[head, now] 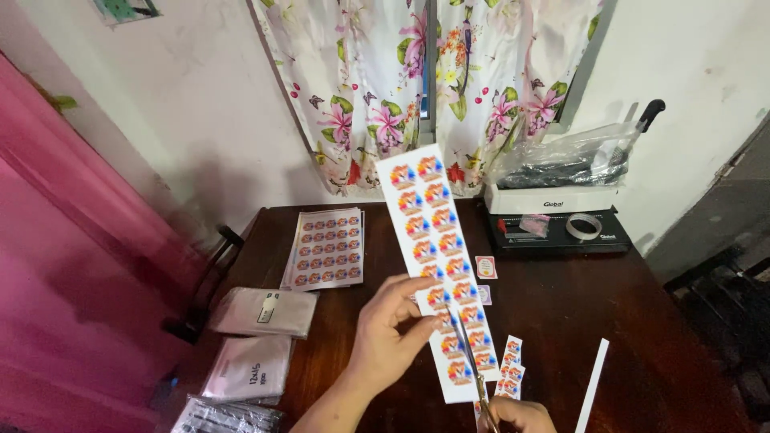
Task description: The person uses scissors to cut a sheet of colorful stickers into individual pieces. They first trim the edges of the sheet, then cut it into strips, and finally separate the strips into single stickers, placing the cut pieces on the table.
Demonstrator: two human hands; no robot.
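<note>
My left hand (387, 330) pinches a long white strip of colourful stickers (433, 240), two columns wide, and holds it up over the dark wooden table (561, 313). My right hand (517, 415), at the bottom edge of the view, grips scissors (469, 353). The blades point upward into the lower part of the strip, between its two columns. Narrow cut sticker strips (510, 369) lie on the table just right of the scissors.
A stack of uncut sticker sheets (325, 248) lies at the back left. Silvery pouches (265, 313) sit along the left edge. A black-and-white binding machine (557, 216) stands at the back right. A thin white paper offcut (593, 385) and two small stickers (485, 269) lie nearby.
</note>
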